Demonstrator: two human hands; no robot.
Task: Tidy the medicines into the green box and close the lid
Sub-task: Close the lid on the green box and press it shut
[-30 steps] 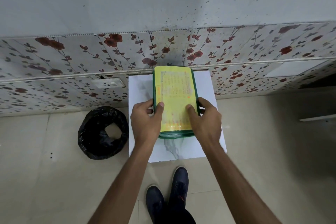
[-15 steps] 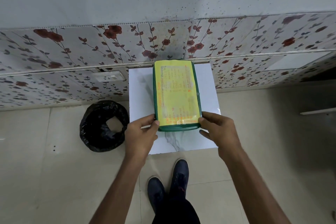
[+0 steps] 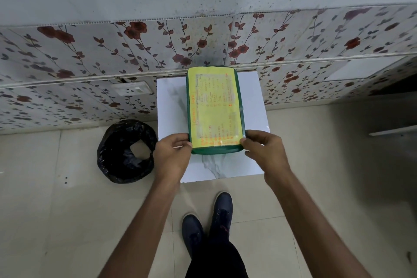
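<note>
— So, where is your green box (image 3: pixel 215 152) now?

— It sits on the small white table (image 3: pixel 255 101), with its far end close to the flowery wall (image 3: pixel 90 56). You have the lid (image 3: pixel 214 108) lying flat on top, the one with the yellow paper stuck on it. I see no medicines outside, so I think they are all inside.

— Why do you put your hands there?

— Your left hand (image 3: pixel 172 156) touches the near left corner and your right hand (image 3: pixel 264 153) touches the near right corner. One on each side keeps the box from sliding. The fingers are bent in a narrow pinch at the lid's edge. I think you are pressing that edge down so it shuts well.

— Is it shut tight?

— I cannot tell. It looks flat, though.
</note>
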